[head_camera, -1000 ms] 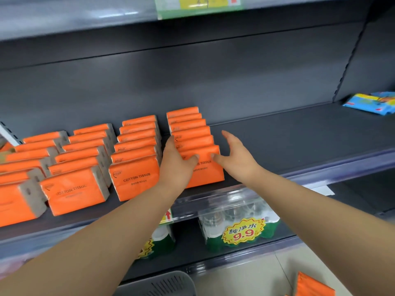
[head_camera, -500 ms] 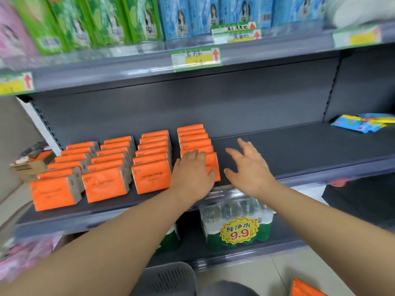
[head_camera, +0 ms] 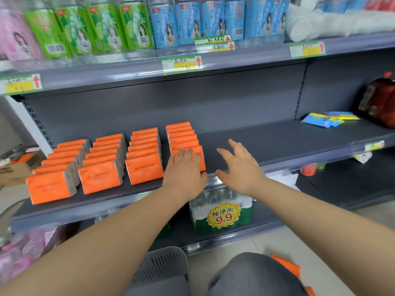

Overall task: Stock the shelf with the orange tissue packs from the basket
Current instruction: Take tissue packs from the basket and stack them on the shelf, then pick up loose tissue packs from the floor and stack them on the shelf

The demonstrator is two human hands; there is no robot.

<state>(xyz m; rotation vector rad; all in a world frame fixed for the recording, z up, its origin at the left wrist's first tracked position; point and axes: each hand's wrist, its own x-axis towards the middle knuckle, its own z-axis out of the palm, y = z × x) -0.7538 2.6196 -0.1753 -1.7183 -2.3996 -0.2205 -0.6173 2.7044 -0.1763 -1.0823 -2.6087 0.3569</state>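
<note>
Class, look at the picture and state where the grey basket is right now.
In the head view, the grey basket is at the bottom centre, low in front of the shelving, down and left of the bottled-water pack with the 9.9 sticker.

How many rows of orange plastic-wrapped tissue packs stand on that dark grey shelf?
4, side by side at the left of the dark grey shelf: the leftmost row, the second row, the third row, and the rightmost row, whose front pack the left hand partly covers.

Front pack (head_camera: 201,157), rightmost row: face mostly covered by left hand (head_camera: 183,174) | basket (head_camera: 164,265): cut by bottom edge, partly behind forearm (head_camera: 106,242) | price tags (head_camera: 181,65): writing illegible | top-shelf bottles (head_camera: 132,24): blurred, tops cropped
</note>
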